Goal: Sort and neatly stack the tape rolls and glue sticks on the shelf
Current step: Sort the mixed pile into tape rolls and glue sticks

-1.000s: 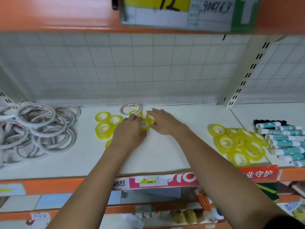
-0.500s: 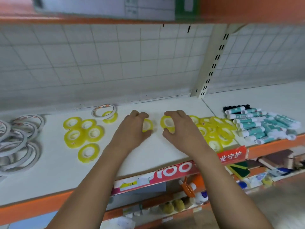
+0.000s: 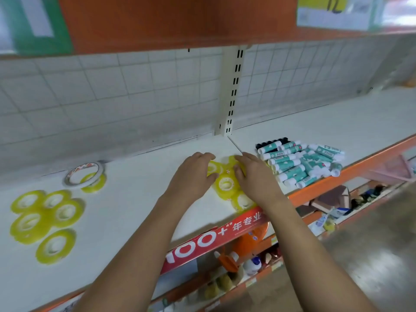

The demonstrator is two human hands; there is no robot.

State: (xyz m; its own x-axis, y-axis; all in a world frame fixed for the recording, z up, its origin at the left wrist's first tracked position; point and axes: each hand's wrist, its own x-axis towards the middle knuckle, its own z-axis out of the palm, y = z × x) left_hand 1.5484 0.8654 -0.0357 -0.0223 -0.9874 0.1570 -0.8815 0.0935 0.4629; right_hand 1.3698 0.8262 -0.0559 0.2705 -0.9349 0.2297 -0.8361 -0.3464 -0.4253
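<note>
Shelf (image 3: 139,199), white, taken as landmark. Glue sticks (image 3: 301,163) piled at its right front. Five yellow tape rolls (image 3: 45,217) clustered at its left front. Yellow tape pile (image 3: 226,183) at shelf centre is cupped by left hand (image 3: 191,176) and right hand (image 3: 254,179), fingers curled half-closed, pressed against rolls; firm grasp cannot be told.

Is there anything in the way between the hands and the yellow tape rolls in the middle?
No. The left hand and the right hand already rest on the middle cluster of yellow tape rolls, one on each side. The glue sticks lie to the right, clear of both hands.
</note>
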